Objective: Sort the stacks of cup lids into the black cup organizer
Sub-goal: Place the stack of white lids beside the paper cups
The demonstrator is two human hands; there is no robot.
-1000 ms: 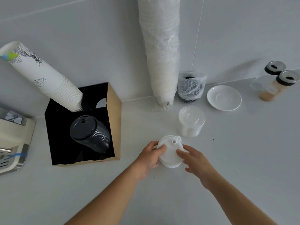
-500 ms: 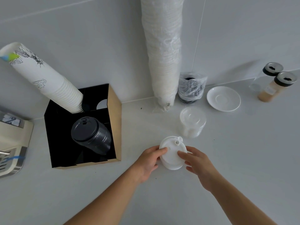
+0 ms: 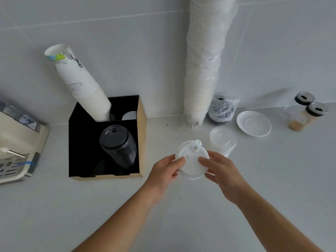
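Observation:
A stack of white cup lids is in the middle of the counter, held from both sides. My left hand grips its left edge with the thumb on top. My right hand grips its right edge the same way. The black cup organizer stands to the left, with a stack of black lids in its front compartment and a stack of white paper cups leaning out of a back one. A stack of clear lids stands just behind the white one.
A tall plastic-wrapped sleeve of white cups leans on the tiled wall. Beside it are a bag of black lids, a white saucer and two shaker jars. A coffee machine sits at the left edge.
Both hands have kept their hold on the white lid stack, which now appears lifted a little. The camera has tilted up slightly.

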